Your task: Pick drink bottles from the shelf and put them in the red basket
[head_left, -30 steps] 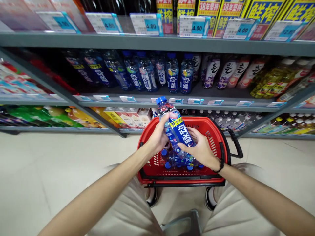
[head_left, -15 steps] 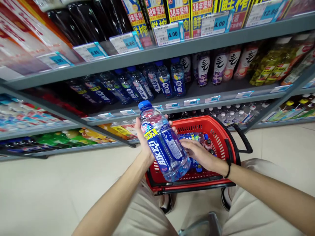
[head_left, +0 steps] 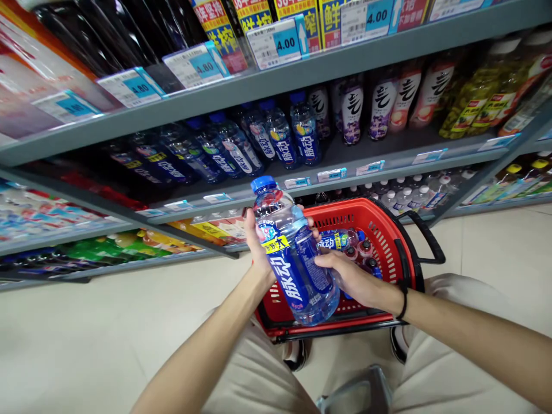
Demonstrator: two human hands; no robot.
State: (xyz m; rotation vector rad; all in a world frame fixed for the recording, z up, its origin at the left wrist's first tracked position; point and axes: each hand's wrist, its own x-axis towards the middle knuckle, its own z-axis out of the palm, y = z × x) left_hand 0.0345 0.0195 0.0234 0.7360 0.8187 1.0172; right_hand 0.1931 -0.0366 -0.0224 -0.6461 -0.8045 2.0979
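A large blue drink bottle (head_left: 297, 270) with a blue cap and a yellow band on its label is held tilted above the basket, cap pointing up and left. My left hand (head_left: 259, 247) is wrapped round its upper part, thumb on the near left side and fingertips showing on the right. My right hand (head_left: 356, 282) grips the lower right side, its thumb on the label and its other fingers hidden behind the bottle. Below, the red shopping basket (head_left: 388, 230) holds several bottles (head_left: 334, 238), partly covered by my hands.
Blue drink bottles (head_left: 284, 138) and purple-labelled bottles (head_left: 352, 112) stand on the middle shelf (head_left: 336, 155) ahead. Price tags line the shelf edges. The basket's black handle (head_left: 425, 236) sticks out to the right. My legs flank the basket, and a grey object (head_left: 357, 394) lies on the floor between them.
The bottle has shifted slightly right and is turned a little. My right thumb now rests on its label, and my right hand has closed in on its side. The view has moved slightly.
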